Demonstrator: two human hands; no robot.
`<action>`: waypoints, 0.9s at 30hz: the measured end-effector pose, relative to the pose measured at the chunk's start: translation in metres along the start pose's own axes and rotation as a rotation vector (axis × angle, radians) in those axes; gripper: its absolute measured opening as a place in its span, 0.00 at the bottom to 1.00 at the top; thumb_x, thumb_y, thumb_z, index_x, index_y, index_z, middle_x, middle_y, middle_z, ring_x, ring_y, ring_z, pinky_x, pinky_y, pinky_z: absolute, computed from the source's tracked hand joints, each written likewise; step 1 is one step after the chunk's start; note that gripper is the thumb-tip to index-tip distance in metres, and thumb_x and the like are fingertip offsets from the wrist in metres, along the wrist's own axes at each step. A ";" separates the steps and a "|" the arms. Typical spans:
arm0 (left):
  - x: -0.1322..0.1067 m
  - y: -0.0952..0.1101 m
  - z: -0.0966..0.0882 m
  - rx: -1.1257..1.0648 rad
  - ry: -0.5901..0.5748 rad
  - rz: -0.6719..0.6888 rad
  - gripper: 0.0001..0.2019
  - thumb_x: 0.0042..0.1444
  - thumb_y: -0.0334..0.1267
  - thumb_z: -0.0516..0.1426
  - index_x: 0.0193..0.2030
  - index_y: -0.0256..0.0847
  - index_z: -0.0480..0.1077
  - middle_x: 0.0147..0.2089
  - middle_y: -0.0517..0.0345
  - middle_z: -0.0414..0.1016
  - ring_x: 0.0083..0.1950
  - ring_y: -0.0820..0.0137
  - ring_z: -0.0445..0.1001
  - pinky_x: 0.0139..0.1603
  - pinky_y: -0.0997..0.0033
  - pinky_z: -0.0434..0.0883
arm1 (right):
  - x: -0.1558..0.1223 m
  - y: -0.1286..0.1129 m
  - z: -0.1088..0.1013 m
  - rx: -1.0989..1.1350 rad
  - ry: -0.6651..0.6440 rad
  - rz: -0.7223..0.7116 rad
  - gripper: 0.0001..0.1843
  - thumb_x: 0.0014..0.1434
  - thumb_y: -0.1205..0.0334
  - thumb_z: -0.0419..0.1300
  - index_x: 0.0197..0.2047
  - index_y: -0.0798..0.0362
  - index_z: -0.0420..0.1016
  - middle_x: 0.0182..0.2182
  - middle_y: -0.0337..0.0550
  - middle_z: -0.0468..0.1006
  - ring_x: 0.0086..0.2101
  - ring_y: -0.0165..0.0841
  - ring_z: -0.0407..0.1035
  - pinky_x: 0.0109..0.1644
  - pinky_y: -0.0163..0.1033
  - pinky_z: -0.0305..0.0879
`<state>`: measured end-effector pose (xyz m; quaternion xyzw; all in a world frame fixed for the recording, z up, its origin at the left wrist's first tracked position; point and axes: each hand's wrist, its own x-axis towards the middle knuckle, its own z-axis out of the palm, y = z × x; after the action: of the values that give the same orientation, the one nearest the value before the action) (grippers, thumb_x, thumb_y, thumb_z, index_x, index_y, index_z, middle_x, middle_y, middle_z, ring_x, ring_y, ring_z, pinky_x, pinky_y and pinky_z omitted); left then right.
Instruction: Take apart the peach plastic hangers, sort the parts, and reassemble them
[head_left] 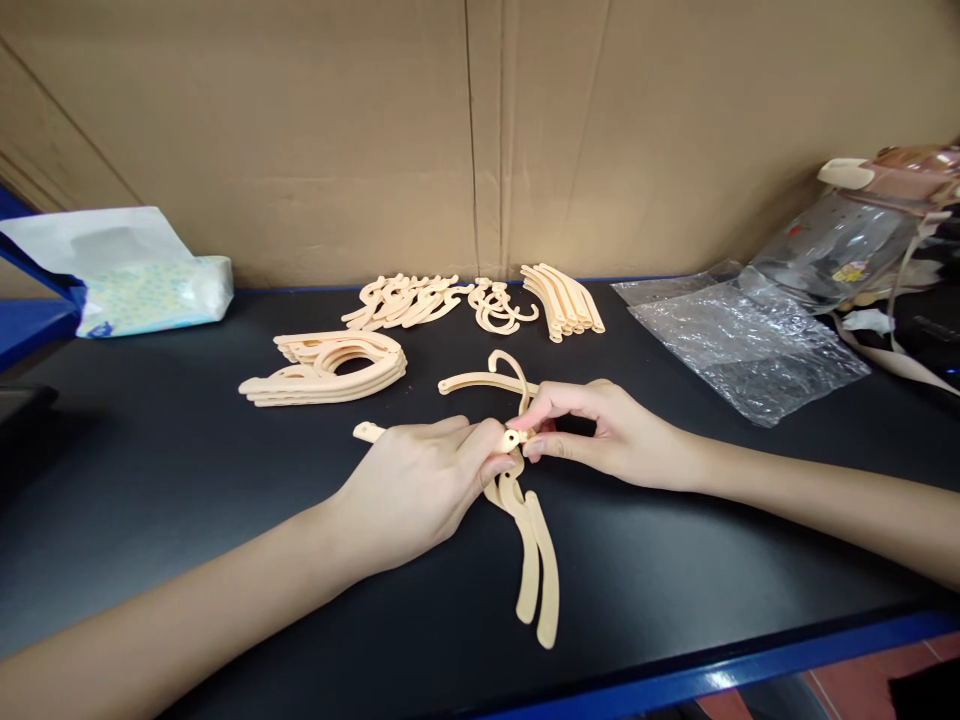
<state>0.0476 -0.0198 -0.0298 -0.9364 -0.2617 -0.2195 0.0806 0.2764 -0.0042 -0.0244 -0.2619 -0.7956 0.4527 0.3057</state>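
Note:
My left hand (420, 490) is closed around pale peach plastic hanger pieces (536, 560), whose two long arms hang down toward the table's near edge. My right hand (600, 430) pinches the same joint from the right, fingertips meeting my left thumb at a small round hub (512, 438). A hook-shaped piece (491, 378) with a curved arm rises just behind my fingers. Both hands rest on the black table (187, 520).
Behind lie a stack of finished folded hangers (330, 368), a pile of arm pieces (405, 300), loose hooks (501, 308) and a bundle of curved strips (564, 300). Clear plastic bags (742, 340) lie right, a tissue pack (142, 290) left. A cardboard wall (465, 130) backs the table.

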 end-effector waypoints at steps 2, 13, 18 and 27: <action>0.000 0.001 0.000 0.026 0.010 0.004 0.15 0.73 0.38 0.39 0.39 0.40 0.62 0.23 0.67 0.63 0.20 0.74 0.62 0.21 0.74 0.55 | -0.001 0.000 0.001 -0.057 0.010 -0.012 0.06 0.65 0.62 0.60 0.44 0.54 0.74 0.35 0.40 0.82 0.36 0.29 0.77 0.40 0.34 0.71; 0.004 0.003 -0.009 0.098 -0.051 0.003 0.15 0.72 0.35 0.41 0.36 0.38 0.62 0.23 0.65 0.66 0.20 0.74 0.66 0.21 0.74 0.56 | -0.002 -0.005 0.004 -0.224 0.033 -0.059 0.03 0.66 0.64 0.58 0.41 0.52 0.73 0.36 0.38 0.82 0.36 0.27 0.76 0.40 0.31 0.68; 0.002 -0.003 -0.004 0.035 -0.001 -0.006 0.14 0.72 0.36 0.41 0.37 0.40 0.62 0.23 0.66 0.63 0.20 0.74 0.61 0.22 0.74 0.55 | -0.001 -0.004 0.004 -0.059 0.096 -0.008 0.06 0.66 0.61 0.59 0.45 0.53 0.70 0.37 0.39 0.82 0.40 0.28 0.78 0.44 0.33 0.71; 0.004 -0.003 -0.002 0.053 0.005 0.024 0.16 0.72 0.37 0.40 0.35 0.40 0.63 0.24 0.65 0.61 0.22 0.74 0.61 0.21 0.73 0.54 | 0.000 -0.001 0.003 -0.027 0.024 0.002 0.05 0.66 0.62 0.59 0.43 0.53 0.70 0.36 0.40 0.82 0.38 0.30 0.78 0.42 0.35 0.73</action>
<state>0.0484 -0.0165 -0.0257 -0.9364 -0.2560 -0.2141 0.1086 0.2742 -0.0062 -0.0249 -0.2721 -0.7976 0.4391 0.3115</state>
